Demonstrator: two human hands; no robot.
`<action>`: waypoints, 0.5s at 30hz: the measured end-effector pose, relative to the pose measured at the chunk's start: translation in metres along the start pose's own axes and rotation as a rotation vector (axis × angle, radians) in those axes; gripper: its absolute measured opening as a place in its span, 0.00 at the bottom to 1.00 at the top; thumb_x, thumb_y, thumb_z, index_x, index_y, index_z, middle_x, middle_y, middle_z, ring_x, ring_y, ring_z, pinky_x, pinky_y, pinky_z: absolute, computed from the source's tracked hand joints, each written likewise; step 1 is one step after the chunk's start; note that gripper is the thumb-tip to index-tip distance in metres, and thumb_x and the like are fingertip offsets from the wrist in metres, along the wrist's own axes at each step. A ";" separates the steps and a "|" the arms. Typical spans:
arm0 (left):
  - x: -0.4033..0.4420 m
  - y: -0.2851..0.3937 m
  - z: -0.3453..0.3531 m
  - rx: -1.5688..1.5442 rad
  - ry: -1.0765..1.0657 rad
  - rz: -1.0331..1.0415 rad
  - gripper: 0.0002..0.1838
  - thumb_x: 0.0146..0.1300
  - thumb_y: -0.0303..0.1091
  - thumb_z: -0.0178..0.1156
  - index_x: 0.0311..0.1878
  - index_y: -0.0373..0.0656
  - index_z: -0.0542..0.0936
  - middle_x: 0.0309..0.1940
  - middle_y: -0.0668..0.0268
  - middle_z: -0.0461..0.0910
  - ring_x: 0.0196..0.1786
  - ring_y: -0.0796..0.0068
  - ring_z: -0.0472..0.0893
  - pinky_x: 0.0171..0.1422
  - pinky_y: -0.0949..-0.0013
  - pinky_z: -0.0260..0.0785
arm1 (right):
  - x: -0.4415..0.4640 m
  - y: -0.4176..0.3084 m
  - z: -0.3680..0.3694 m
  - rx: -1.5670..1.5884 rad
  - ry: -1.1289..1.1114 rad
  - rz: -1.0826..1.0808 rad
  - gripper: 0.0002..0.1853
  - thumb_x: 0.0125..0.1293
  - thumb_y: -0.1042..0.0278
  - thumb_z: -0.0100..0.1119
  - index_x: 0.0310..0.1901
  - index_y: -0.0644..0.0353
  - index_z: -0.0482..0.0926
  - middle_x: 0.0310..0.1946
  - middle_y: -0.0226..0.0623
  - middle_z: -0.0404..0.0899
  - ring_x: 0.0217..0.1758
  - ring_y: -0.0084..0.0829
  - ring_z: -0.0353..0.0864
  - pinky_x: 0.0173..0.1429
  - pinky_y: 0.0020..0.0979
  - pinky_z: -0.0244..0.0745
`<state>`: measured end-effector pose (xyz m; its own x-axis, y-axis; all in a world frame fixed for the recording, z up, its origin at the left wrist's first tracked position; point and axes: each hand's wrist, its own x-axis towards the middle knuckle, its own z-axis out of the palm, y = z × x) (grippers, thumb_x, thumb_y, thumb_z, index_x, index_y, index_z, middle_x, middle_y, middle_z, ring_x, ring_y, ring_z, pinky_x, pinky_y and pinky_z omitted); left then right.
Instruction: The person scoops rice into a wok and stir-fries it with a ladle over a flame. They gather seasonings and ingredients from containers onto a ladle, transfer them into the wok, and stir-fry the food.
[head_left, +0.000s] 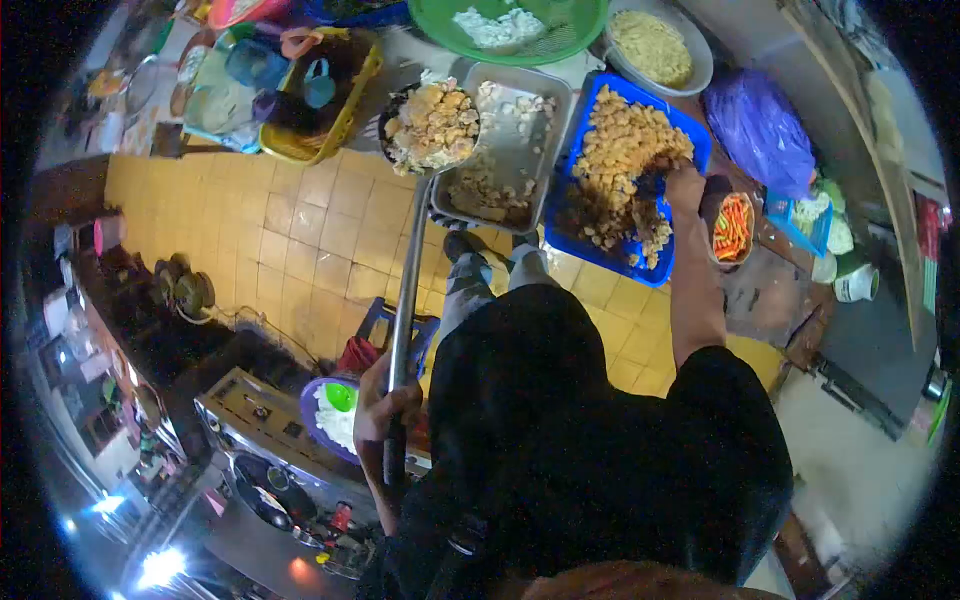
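A left hand [378,408] closes firmly around the long metal handle of a ladle [408,285], whose round head sits well beyond the fist, heaped with golden fried pieces [433,125]. Just to the right of that head, a metal tray [512,150] carries a scattering of smaller, paler pieces.

The right hand [685,190] reaches over the right side of a blue tray [590,256], fingers bent down toward a broad pile of fried chunks [625,140]; shadow hides the fingertips, and whether they have hold of a piece cannot be told. Just right of this hand, orange strips [733,228] fill a small tub [738,262]. Beyond it stand a grey bowl [700,72] of yellowish food and, farther left, a green colander [570,35] with a white mound inside. A purple bag [762,130] bulges to the hand's upper right.

Close to the left hand, on its left, a purple basin [312,420] contains something white and a bright green bowl [340,397]. Well ahead of the same hand, a yellow basket [308,150] holds dark contents and a light-blue cup [319,85].
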<state>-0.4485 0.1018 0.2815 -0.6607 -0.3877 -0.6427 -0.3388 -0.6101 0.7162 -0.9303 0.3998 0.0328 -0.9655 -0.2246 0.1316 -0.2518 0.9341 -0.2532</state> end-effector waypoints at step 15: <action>-0.030 -0.040 -0.114 -0.029 0.105 0.072 0.25 0.50 0.30 0.62 0.53 0.37 0.72 0.30 0.70 0.73 0.27 0.82 0.71 0.28 0.78 0.63 | 0.013 0.063 0.046 -0.185 0.337 -0.166 0.29 0.58 0.34 0.53 0.20 0.56 0.78 0.21 0.39 0.78 0.22 0.44 0.80 0.24 0.46 0.73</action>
<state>-0.3387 0.0588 0.2412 -0.6087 -0.5000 -0.6161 -0.2727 -0.5973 0.7542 -0.9614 0.4427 -0.0258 -0.8295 -0.3011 0.4703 -0.3561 0.9340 -0.0302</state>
